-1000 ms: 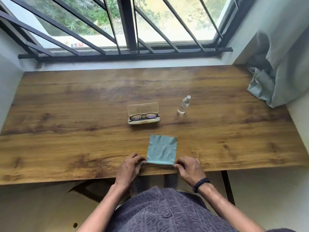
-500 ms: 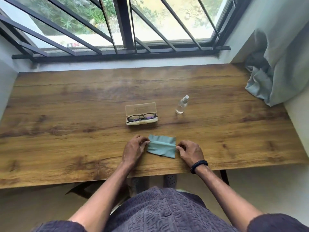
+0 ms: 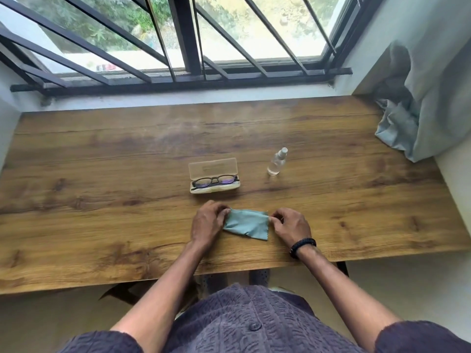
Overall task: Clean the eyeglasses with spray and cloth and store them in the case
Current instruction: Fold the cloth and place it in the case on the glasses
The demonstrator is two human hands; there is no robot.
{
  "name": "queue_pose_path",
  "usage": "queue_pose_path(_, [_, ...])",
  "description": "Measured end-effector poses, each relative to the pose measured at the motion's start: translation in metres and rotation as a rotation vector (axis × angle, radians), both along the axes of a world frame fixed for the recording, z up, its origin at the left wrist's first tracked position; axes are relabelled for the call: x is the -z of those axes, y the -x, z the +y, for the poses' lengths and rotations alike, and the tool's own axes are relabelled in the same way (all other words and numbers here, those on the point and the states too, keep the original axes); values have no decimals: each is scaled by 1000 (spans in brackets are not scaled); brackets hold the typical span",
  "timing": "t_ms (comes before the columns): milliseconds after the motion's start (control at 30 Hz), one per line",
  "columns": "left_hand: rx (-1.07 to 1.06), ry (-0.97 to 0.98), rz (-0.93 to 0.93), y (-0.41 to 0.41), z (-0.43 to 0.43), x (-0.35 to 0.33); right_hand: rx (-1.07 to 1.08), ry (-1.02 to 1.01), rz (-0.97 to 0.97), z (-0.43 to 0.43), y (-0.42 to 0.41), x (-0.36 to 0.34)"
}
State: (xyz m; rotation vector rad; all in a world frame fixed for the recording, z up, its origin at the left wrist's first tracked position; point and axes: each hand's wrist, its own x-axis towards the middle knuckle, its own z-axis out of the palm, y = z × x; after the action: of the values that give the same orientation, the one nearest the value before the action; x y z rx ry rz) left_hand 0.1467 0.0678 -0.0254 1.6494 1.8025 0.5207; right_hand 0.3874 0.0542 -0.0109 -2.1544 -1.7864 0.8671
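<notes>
A small teal cleaning cloth (image 3: 246, 224) lies folded in half on the wooden table (image 3: 102, 220) near its front edge. My left hand (image 3: 207, 222) pinches the cloth's left end and my right hand (image 3: 291, 226) pinches its right end. Behind the cloth, the dark-framed eyeglasses (image 3: 215, 180) sit in an open clear case (image 3: 213, 169) with its lid standing up. A small clear spray bottle (image 3: 277, 162) with a white top stands upright to the right of the case.
A barred window (image 3: 178, 47) runs along the table's far side. A grey-green curtain (image 3: 418, 118) bunches onto the table's back right corner. White walls close the table in at left and right.
My hands have lifted the cloth's near edge and carried it away from me, folding the flat square in half. The cloth now lies closer to the case.
</notes>
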Motion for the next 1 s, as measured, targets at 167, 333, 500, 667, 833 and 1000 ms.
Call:
queue_pose_path(167, [-23, 8, 28, -3, 5, 3, 22, 8, -6, 6, 1, -1])
queue_pose_path(333, [-29, 2, 7, -4, 8, 2, 52, 9, -3, 9, 5, -2])
queue_pose_path(500, [-82, -8, 25, 9, -15, 5, 80, -72, -23, -4, 3, -3])
queue_pose_path(667, [-42, -43, 45, 18, -49, 16, -235, -267, -159, -28, 11, 14])
queue_pose_path(833, [46, -83, 117, 12, -64, 19, -470, -240, -229, -11, 49, 14])
queue_pose_path(1000, [29, -72, 156, 5, -64, 16, -501, -156, -254, 9, 69, 10])
